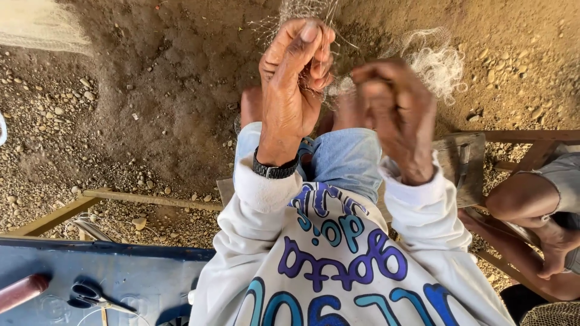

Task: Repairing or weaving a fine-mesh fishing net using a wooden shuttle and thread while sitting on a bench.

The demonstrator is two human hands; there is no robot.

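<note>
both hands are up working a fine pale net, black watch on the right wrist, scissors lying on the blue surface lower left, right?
One detail is wrong: the black watch sits on the left wrist, not the right. The head view shows it below the left hand. The rest holds: the right hand is also up at the fine pale net, and scissors lie on the blue surface lower left.

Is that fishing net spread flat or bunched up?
Bunched up: the net gathers into a pale clump between the left hand and right hand.

Scissors (90, 294) on table (151, 271), lower left.
</note>
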